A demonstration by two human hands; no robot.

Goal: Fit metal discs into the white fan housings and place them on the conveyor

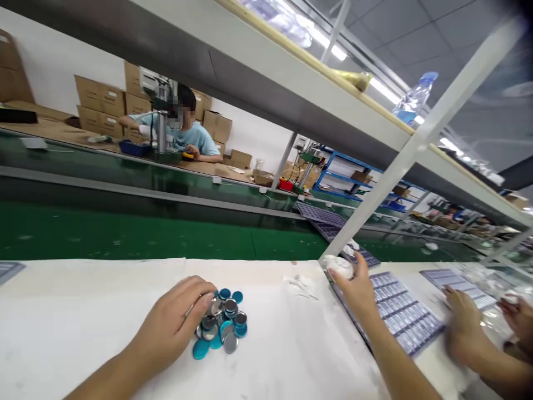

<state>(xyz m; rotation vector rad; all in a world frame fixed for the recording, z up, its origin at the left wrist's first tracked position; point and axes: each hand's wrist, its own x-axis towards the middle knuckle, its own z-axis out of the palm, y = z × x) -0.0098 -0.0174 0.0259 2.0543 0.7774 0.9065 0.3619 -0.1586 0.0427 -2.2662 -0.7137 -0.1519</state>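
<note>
Bright overhead fluorescent tubes (345, 53) give even light and faint shadows; a co-worker's hand (462, 328) beyond the right hand (353, 289) blurs, and wide-angle distortion tilts the shelf (266, 66).

two hands (170, 325), two co-worker hands (462, 328), about twenty metal discs (220, 322), three plastic trays (403, 314), one bottle (416, 97)

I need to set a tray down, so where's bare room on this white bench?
Between the disc pile and your right hand, below the white scraps; also left of your left hand. Crowded: the right, where slotted trays meet a co-worker's hand.
</note>
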